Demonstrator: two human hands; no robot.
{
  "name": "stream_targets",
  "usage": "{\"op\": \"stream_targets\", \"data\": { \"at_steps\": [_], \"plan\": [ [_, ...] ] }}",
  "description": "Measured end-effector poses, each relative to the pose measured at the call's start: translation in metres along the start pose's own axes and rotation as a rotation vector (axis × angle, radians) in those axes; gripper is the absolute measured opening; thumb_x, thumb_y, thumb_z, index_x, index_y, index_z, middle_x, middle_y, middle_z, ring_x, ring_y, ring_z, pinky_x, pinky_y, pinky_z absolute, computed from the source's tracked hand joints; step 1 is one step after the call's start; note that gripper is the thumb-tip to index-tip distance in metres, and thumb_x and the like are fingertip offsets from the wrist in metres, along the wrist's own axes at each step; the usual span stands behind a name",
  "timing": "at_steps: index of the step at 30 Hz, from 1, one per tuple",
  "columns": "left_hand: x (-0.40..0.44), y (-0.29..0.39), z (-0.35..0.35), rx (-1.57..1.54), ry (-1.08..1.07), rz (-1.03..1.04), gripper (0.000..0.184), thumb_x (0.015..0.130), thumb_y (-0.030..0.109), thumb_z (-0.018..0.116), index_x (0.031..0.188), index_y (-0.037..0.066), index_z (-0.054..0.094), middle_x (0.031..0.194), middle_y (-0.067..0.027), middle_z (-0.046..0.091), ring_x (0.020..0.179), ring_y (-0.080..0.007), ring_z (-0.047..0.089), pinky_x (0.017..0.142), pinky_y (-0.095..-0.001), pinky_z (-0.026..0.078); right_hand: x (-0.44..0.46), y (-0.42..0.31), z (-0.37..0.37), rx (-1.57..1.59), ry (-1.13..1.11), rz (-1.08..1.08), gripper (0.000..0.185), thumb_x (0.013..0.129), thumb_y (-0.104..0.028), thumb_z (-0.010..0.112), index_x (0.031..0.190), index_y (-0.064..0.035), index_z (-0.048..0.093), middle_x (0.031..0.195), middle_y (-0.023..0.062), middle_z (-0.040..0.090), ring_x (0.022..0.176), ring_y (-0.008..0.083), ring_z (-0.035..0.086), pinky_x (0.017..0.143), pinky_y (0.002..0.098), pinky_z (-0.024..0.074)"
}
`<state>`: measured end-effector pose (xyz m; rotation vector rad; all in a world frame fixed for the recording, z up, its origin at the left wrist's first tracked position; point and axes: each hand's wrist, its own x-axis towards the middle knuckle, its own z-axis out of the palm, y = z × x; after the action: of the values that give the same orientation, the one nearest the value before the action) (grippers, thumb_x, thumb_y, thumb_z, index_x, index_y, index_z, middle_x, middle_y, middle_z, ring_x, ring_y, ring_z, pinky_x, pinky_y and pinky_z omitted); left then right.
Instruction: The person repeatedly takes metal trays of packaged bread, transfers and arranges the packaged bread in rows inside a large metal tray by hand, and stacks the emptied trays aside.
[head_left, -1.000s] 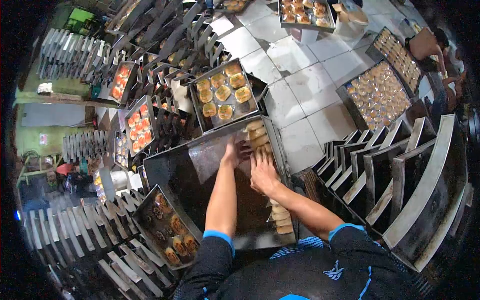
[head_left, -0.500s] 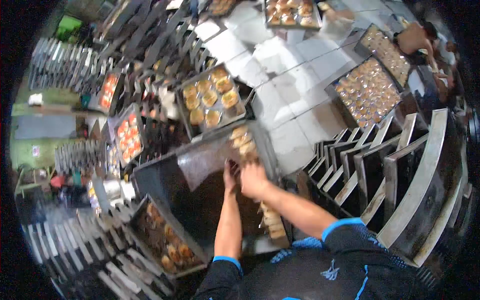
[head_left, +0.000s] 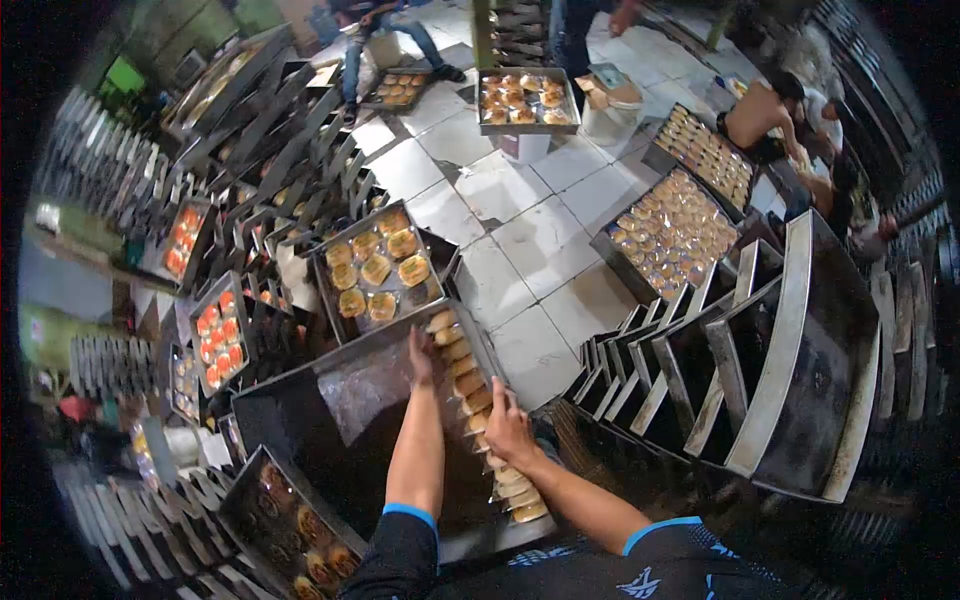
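A row of wrapped buns (head_left: 468,385) runs along the right wall of a large dark tray (head_left: 290,405) in front of me. My left hand (head_left: 422,358) is beside the far end of the row, on its inner side, with fingers stretched out and holding nothing. Against the outer side of the row, near the tray's right rim, rests my right hand (head_left: 510,428). One of its fingers points away from me along the buns; the others are partly hidden. A clear plastic sheet (head_left: 350,398) lies on the tray's bare floor.
Beyond the tray stands another tray of topped buns (head_left: 376,268). Stacked trays (head_left: 700,360) rise at right, with trays of small pastries (head_left: 675,230) behind them. Browned buns (head_left: 315,550) sit in a tray at lower left. People (head_left: 765,115) are farther back.
My hands were close together over the far part of the row; now they are apart, the right nearer me along the row's outer side. The camera view has shifted and is sharper.
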<state>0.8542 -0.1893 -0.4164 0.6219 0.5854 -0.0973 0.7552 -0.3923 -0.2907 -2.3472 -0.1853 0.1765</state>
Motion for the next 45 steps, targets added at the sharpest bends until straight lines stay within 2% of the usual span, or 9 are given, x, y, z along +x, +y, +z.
{"op": "stream_targets", "data": {
  "at_steps": [4,7,10,14,19,23,27,33,45],
  "plan": [
    [0.010,-0.003,-0.008,0.096,-0.028,0.135,0.070,0.088,0.055,0.038,0.128,-0.002,0.039,0.123,-0.0151,0.051,0.117,-0.0302,0.045,0.096,-0.0443,0.037,0.005,-0.010,-0.014,-0.155,-0.181,0.126,0.063,0.078,-0.009,0.045,0.134,0.0044,0.022,0.088,0.0343,0.055,0.076,0.0458,0.058,0.067,0.0506,0.0487],
    [-0.140,0.065,0.049,1.027,0.260,0.578,0.063,0.085,0.036,0.055,0.130,-0.003,0.036,0.133,-0.0254,0.037,0.122,-0.0348,0.039,0.098,-0.0410,0.035,0.005,0.005,0.003,-0.321,-0.184,0.161,0.068,0.077,-0.015,0.048,0.135,0.0055,0.020,0.086,0.0319,0.056,0.075,0.0426,0.058,0.071,0.0519,0.0472],
    [-0.303,0.122,0.017,1.333,0.110,0.891,0.059,0.079,0.033,0.061,0.124,-0.001,0.043,0.122,-0.0224,0.046,0.118,-0.0358,0.041,0.100,-0.0419,0.032,-0.022,-0.023,-0.004,-0.519,-0.017,-0.043,0.078,0.077,-0.021,0.051,0.138,0.0052,0.011,0.136,0.0357,0.019,0.131,0.0463,0.014,0.107,0.0542,0.0127],
    [-0.458,0.195,-0.121,1.559,0.525,0.991,0.058,0.075,0.028,0.066,0.121,0.001,0.044,0.122,-0.0201,0.041,0.115,-0.0371,0.041,0.096,-0.0460,0.036,-0.125,-0.199,0.019,-0.074,0.009,-0.250,0.057,0.075,-0.015,0.057,0.125,0.0046,0.038,0.128,0.0285,0.038,0.120,0.0390,0.037,0.101,0.0439,0.0313],
    [-0.589,0.174,-0.272,1.356,1.148,0.174,0.082,0.082,0.040,0.059,0.138,0.000,0.016,0.138,-0.0300,0.018,0.126,-0.0442,0.023,0.103,-0.0515,0.025,-0.187,-0.324,0.177,0.176,-0.500,-0.702,0.058,0.078,-0.023,0.062,0.129,-0.0070,0.040,0.129,0.0291,0.036,0.119,0.0424,0.039,0.097,0.0439,0.0358],
    [-0.618,0.117,-0.297,1.444,1.014,0.307,0.087,0.080,0.040,0.057,0.140,0.000,0.008,0.137,-0.0330,0.017,0.124,-0.0473,0.025,0.104,-0.0518,0.022,-0.133,-0.331,0.291,-0.228,-0.567,-0.260,0.089,0.076,-0.037,0.063,0.141,-0.0088,0.011,0.141,0.0295,0.012,0.123,0.0540,0.023,0.099,0.0555,0.0291],
    [-0.615,0.100,-0.293,1.450,1.116,0.235,0.091,0.077,0.035,0.063,0.140,-0.002,0.008,0.134,-0.0337,0.022,0.120,-0.0501,0.028,0.101,-0.0520,0.025,-0.172,-0.341,0.232,-0.036,-0.534,-0.514,0.077,0.076,-0.035,0.063,0.136,-0.0016,0.028,0.132,0.0306,0.034,0.124,0.0405,0.033,0.100,0.0424,0.0347],
    [-0.612,0.091,-0.306,1.312,1.133,0.414,0.114,0.057,0.033,0.080,0.138,-0.004,0.009,0.125,-0.0315,0.037,0.113,-0.0458,0.037,0.097,-0.0502,0.030,-0.260,-0.249,0.171,-0.325,-0.513,-0.092,0.103,0.065,-0.040,0.075,0.130,0.0158,0.018,0.122,0.0321,0.043,0.113,0.0373,0.047,0.094,0.0402,0.0416],
    [-0.640,0.127,-0.312,0.633,0.795,0.627,0.047,0.088,0.021,0.058,0.120,-0.002,0.035,0.112,-0.0118,0.052,0.100,-0.0221,0.053,0.089,-0.0325,0.041,-0.279,-0.249,0.113,0.306,-0.713,0.006,0.052,0.079,-0.034,0.067,0.110,0.0030,0.047,0.096,0.0107,0.059,0.086,0.0184,0.058,0.078,0.0328,0.0472]
  ]
}}
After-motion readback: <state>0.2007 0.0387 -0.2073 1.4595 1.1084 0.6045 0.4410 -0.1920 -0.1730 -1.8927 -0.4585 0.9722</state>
